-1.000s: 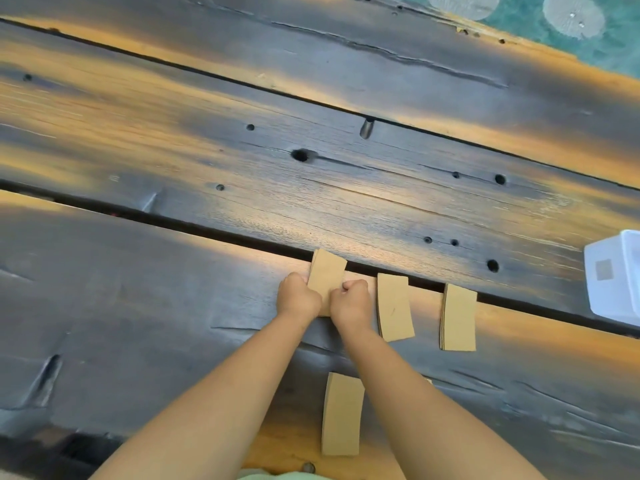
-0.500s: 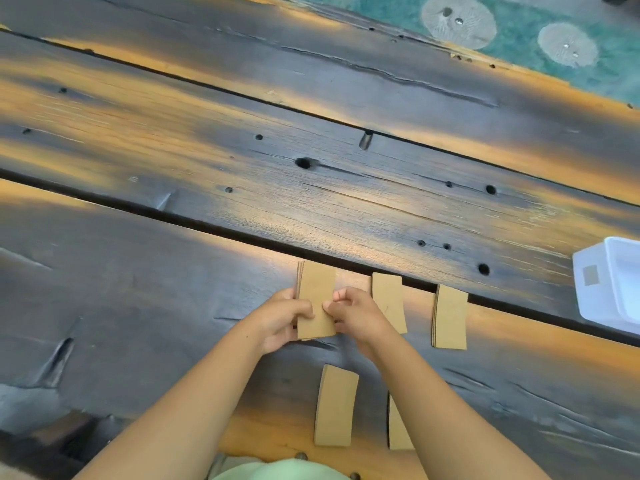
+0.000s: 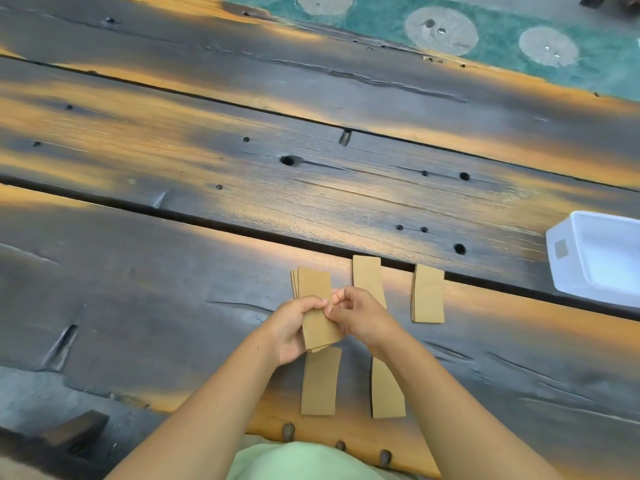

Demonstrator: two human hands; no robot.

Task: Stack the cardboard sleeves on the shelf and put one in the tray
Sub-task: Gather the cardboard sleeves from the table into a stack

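**Both hands close on a small stack of cardboard sleeves above a plank surface**

A person's left hand (image 3: 294,327) and right hand (image 3: 360,315) meet over a dark, weathered wooden plank surface (image 3: 173,271), both pinching a thin stack of flat tan cardboard sleeves (image 3: 317,306). The left hand wraps the stack's left edge, fingers curled beneath; the right hand's fingertips (image 3: 334,301) grip its right edge. The stack is slightly fanned, with lower sleeves' edges showing at its upper left.

Four more piles or single flat tan sleeves lie on the planks: one (image 3: 367,275) just beyond the right hand and partly hidden by it, another small pile (image 3: 428,294) to its right, a single sleeve (image 3: 320,381) below the held stack, and one (image 3: 386,393) beside it, partly under the right forearm.

A white rectangular plastic tray (image 3: 568,261) sits at the right edge of the view, well apart from the sleeves, its interior showing nothing inside. Beyond the planks lies a teal floor covering with pale round patches (image 3: 440,29).
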